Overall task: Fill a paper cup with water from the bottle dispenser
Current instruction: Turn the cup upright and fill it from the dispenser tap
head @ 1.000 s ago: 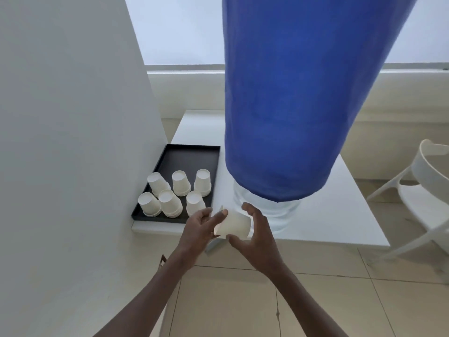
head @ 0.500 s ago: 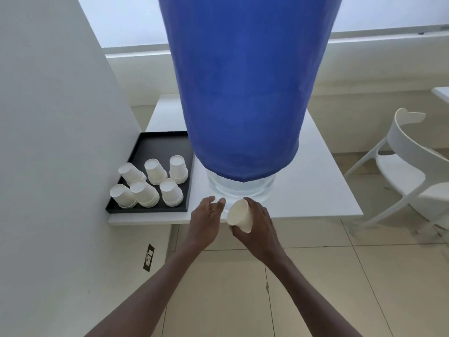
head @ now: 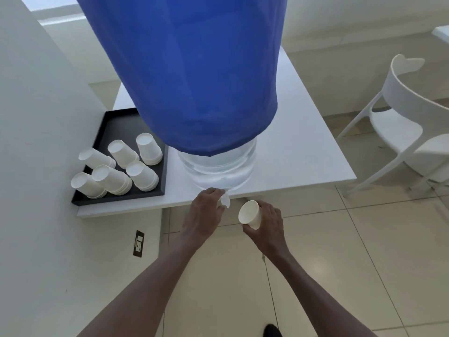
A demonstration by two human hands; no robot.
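A big water bottle under a blue cloth cover [head: 194,69] stands on the white table [head: 303,152], its clear base [head: 218,166] at the front edge. A white tap [head: 225,200] sticks out below the base. My left hand [head: 204,212] has its fingers closed on that tap. My right hand [head: 266,224] holds a white paper cup [head: 250,214], tilted with its mouth toward the upper left, just right of the tap and lower. The cup looks empty.
A black tray [head: 109,132] on the table's left holds several stacks of upside-down paper cups [head: 116,166]. A white wall runs along the left with a socket [head: 139,243] low down. A white chair [head: 408,113] stands at the right on the tiled floor.
The left hand let go of the cup and moved up onto the tap. The right hand carried the cup down and to the right. The view has tipped downward.
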